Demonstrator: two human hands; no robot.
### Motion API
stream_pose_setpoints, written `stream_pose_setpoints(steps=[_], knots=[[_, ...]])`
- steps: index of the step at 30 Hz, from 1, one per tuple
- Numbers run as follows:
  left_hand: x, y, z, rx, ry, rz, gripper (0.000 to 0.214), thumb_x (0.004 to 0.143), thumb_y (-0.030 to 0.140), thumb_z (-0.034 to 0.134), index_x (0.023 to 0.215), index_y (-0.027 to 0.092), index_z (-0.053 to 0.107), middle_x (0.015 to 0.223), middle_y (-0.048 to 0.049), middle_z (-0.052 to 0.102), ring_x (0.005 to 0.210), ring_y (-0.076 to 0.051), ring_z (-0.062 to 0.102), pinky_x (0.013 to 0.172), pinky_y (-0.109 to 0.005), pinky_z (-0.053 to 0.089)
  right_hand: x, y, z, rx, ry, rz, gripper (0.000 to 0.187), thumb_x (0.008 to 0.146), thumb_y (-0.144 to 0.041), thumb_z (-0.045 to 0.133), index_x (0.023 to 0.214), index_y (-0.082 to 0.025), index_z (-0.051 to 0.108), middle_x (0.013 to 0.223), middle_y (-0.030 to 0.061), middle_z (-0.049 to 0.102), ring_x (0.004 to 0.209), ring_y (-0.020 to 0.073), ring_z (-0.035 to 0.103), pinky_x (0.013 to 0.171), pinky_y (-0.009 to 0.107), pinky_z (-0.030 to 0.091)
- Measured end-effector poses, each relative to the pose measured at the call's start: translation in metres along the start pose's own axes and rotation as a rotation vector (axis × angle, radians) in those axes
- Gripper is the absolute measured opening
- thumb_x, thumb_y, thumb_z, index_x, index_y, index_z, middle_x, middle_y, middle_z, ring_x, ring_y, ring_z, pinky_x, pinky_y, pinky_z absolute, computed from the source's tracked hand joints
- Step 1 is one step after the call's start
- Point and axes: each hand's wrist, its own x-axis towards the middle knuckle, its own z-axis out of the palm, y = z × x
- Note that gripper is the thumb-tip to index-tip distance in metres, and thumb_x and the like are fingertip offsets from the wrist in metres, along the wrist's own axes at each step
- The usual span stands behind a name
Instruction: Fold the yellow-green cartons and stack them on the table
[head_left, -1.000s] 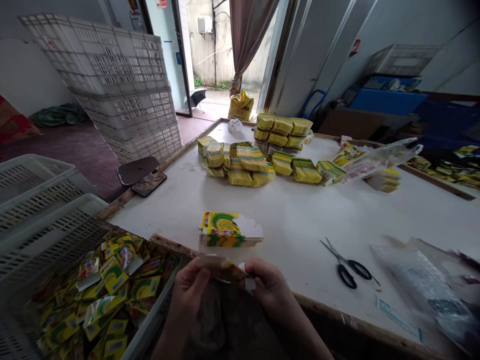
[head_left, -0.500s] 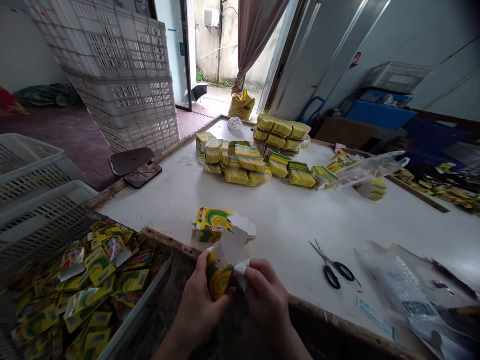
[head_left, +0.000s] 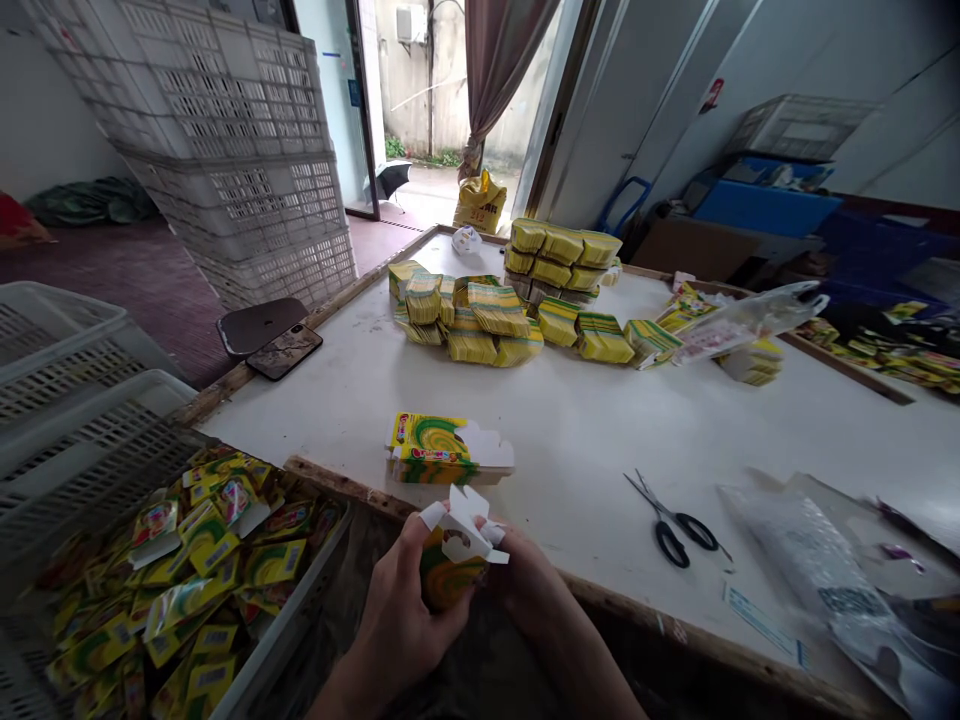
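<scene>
Just off the table's near edge, a small yellow-green crayon box [head_left: 450, 578] stands with its white top flaps raised. My left hand [head_left: 401, 605] is wrapped round its left side, the thumb across the front. At the box's right side is my right hand [head_left: 525, 580], closed against it near the flaps, its fingers partly hidden behind the cardboard. White coverings show on some fingertips. Beyond my hands, a stack of flattened crayon boxes [head_left: 435, 450] lies on the table, white flaps pointing right.
Bundled flat boxes [head_left: 487, 320] are piled on the white table [head_left: 337, 420]. Black-handled scissors [head_left: 671, 520] and bubble wrap [head_left: 814, 560] lie right. A phone [head_left: 285, 350] rests at the left edge. A crate [head_left: 300, 590] of yellow packets stands below left; crates [head_left: 255, 150] are stacked behind.
The crayon box has gone from partly folded to a more squared shape, with flaps standing up. My right hand has moved in closer, behind its right side.
</scene>
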Motion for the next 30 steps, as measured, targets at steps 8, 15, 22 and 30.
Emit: stream_pose_setpoints(steps=[8, 15, 22, 30], knots=[[0.003, 0.001, -0.001, -0.004, 0.101, -0.014, 0.079, 0.062, 0.021, 0.082, 0.132, 0.027, 0.047, 0.114, -0.0098, 0.069, 0.100, -0.029, 0.068, 0.081, -0.034, 0.054, -0.005, 0.018, -0.015, -0.047, -0.141, -0.168, 0.049, 0.060, -0.063, 0.080, 0.077, -0.020, 0.063, 0.064, -0.0019, 0.057, 0.056, 0.0119, 0.049, 0.058, 0.025, 0.041], [0.007, 0.005, 0.000, 0.106, 0.059, 0.135, 0.053, 0.066, 0.020, 0.076, 0.114, 0.026, 0.056, 0.095, -0.0044, 0.068, 0.080, -0.022, 0.068, 0.069, -0.029, 0.051, -0.014, 0.000, -0.004, -0.221, -0.176, -0.217, 0.037, 0.071, -0.043, 0.076, 0.097, -0.018, 0.069, 0.084, 0.0057, 0.070, 0.084, 0.0246, 0.064, 0.079, 0.036, 0.048], [0.011, 0.009, -0.001, 0.338, -0.022, 0.259, 0.044, 0.067, 0.010, 0.064, 0.104, 0.027, 0.047, 0.091, -0.0029, 0.065, 0.071, -0.021, 0.065, 0.062, -0.028, 0.047, -0.010, -0.010, 0.002, -0.428, -0.165, -0.225, 0.022, 0.072, -0.030, 0.069, 0.088, -0.015, 0.071, 0.083, 0.0050, 0.070, 0.084, 0.0253, 0.063, 0.080, 0.036, 0.047], [0.016, 0.000, 0.001, 0.319, -0.243, 0.026, 0.070, 0.072, 0.013, 0.057, 0.134, 0.023, 0.025, 0.106, -0.0107, 0.067, 0.091, -0.028, 0.068, 0.075, -0.039, 0.053, -0.015, 0.005, -0.007, -0.858, -0.193, -0.579, 0.052, 0.085, -0.016, 0.058, 0.135, -0.019, 0.049, 0.129, 0.0125, 0.059, 0.116, 0.0272, 0.057, 0.100, 0.039, 0.045]])
